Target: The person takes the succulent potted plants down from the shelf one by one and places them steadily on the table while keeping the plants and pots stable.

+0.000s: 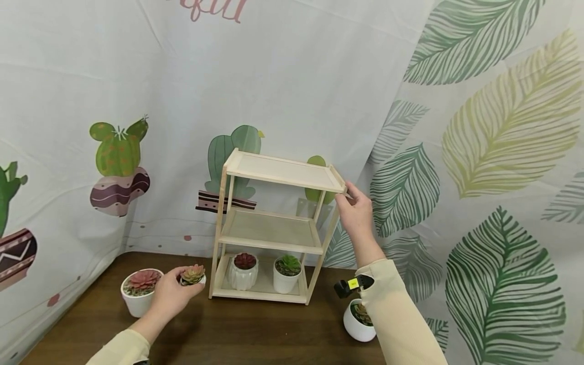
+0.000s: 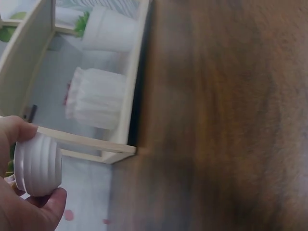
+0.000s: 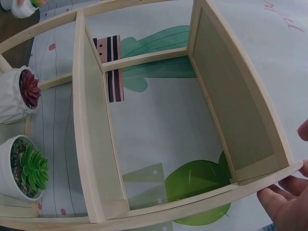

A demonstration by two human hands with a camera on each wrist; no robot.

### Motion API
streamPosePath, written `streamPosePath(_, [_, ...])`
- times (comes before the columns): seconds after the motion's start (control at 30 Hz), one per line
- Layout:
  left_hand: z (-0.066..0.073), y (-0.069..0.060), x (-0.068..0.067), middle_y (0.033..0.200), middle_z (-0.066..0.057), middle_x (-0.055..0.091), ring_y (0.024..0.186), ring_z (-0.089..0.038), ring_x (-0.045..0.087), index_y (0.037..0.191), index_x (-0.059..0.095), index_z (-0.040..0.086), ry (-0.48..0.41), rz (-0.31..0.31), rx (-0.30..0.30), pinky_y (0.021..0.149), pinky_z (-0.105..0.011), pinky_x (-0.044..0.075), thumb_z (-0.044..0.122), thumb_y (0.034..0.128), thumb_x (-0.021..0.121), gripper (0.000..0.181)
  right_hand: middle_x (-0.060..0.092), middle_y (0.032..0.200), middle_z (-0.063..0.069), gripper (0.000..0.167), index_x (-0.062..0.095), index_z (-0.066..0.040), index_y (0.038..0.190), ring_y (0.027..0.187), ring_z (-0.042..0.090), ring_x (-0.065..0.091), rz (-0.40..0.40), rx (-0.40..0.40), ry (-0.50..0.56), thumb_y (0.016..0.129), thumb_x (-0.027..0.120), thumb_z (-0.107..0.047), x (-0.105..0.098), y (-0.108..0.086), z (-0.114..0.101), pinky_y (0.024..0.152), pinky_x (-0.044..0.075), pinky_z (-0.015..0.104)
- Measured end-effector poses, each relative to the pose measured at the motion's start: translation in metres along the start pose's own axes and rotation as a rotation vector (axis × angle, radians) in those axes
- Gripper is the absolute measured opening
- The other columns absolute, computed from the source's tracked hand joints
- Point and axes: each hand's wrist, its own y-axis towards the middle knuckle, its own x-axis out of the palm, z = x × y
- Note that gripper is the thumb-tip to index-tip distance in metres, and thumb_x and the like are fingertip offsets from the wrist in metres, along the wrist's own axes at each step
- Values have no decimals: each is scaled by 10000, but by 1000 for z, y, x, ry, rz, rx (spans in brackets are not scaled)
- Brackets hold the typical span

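Note:
My left hand (image 1: 172,293) grips a small potted succulent (image 1: 193,275) with pinkish-green leaves, raised left of the wooden shelf (image 1: 274,246). In the left wrist view its ribbed white pot (image 2: 38,163) sits between thumb and fingers. My right hand (image 1: 357,213) holds the shelf's top right front corner, thumb and fingers around the frame (image 3: 269,180). On the bottom tier stand a dark red succulent in a white textured pot (image 1: 244,274) and a green succulent in a smooth white pot (image 1: 286,276). The middle and top tiers carry nothing.
A pink succulent in a white pot (image 1: 139,291) stands on the brown table (image 1: 246,334) at the left. Another potted succulent (image 1: 359,322) is on the right, partly behind the right sleeve. A printed cloth (image 1: 301,76) hangs behind the shelf.

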Motion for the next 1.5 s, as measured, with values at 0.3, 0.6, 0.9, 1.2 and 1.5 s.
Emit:
streamPosePath(0.3, [-18,3,19,1260,-320,662,1186,-494,618,1327,595,-94,53,-5,-44,978,-591,508,333,836,811,686,583,1512,59,546,532,-198,1518,1311,270,635,2,-5,-2,981,595,-276,0,0,-1,1033,541,510])
streamPosePath(0.6, [-37,10,33,1262,-346,644,1189,-532,594,1327,573,-123,73,0,-79,986,-605,498,311,832,792,694,573,1522,52,548,525,-187,1523,1322,269,626,-1,4,2,988,602,-278,0,0,0,1049,533,509])
streamPosePath(0.9, [-42,7,33,1222,-361,652,1150,-536,612,1284,584,-144,69,17,-96,960,-603,510,276,810,789,666,571,1524,56,546,526,-211,1521,1324,269,624,4,0,-3,985,602,-280,0,-1,-1,1058,527,508])
streamPosePath(1.2, [-48,9,32,1223,-387,639,1145,-547,612,1280,571,-174,93,12,-89,969,-606,504,261,797,788,685,572,1522,60,541,531,-202,1518,1316,270,630,1,-12,0,987,603,-275,0,-1,-1,1050,533,508])
streamPosePath(1.5, [-53,9,33,1192,-386,650,1111,-542,623,1253,580,-184,113,29,-73,954,-607,507,242,785,778,663,574,1519,66,539,535,-179,1515,1314,281,631,-5,-9,9,988,604,-268,0,-1,0,1052,530,517])
